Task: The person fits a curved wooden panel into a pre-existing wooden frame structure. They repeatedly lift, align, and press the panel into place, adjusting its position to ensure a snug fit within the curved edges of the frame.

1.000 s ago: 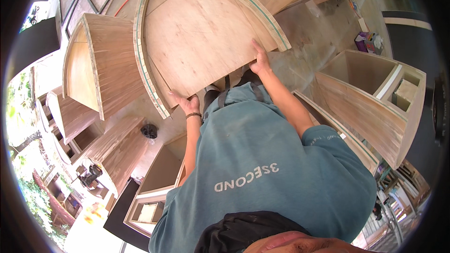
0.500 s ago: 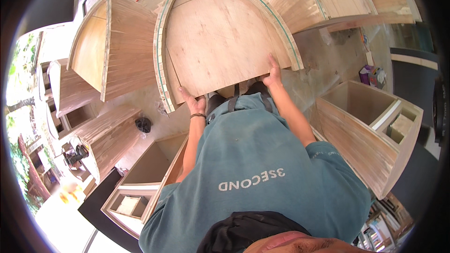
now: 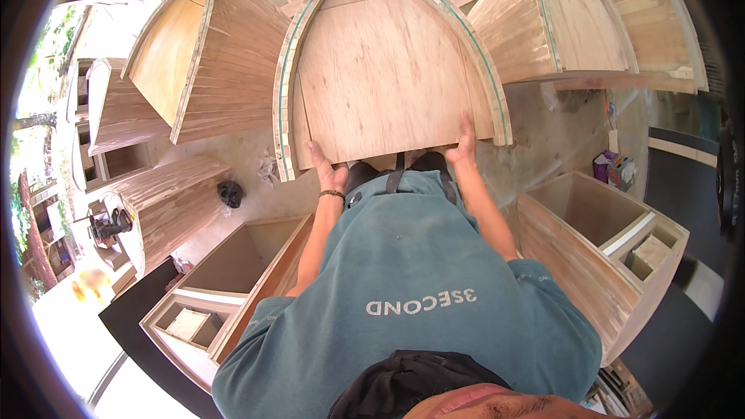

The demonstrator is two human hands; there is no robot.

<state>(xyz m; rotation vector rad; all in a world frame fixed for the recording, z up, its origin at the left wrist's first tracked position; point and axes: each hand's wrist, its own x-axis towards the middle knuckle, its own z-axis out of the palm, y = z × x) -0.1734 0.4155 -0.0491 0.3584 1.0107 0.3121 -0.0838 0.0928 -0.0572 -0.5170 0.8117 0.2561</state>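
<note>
In front of me is a pale wooden piece (image 3: 380, 77) shaped like a pointed arch, with a flat panel inside a raised curved rim. A thin teal line runs along that rim. My left hand (image 3: 329, 174) grips the near straight edge close to its left corner, thumb lying on the panel's face. Toward the right end of the same edge, my right hand (image 3: 464, 147) grips it too, thumb up on the face. The other fingers of both hands are hidden underneath.
Similar pointed wooden cases stand to the left (image 3: 225, 62) and right (image 3: 578, 23). Open wooden boxes with compartments flank me, one at left (image 3: 252, 295) and one at right (image 3: 574, 252). A black bag (image 3: 230, 194) lies on the floor. A power tool (image 3: 109, 221) sits further left.
The whole view has turned slightly, and the arched piece now appears more level, its right end lower in the picture. Both hands keep their grip on its near edge.
</note>
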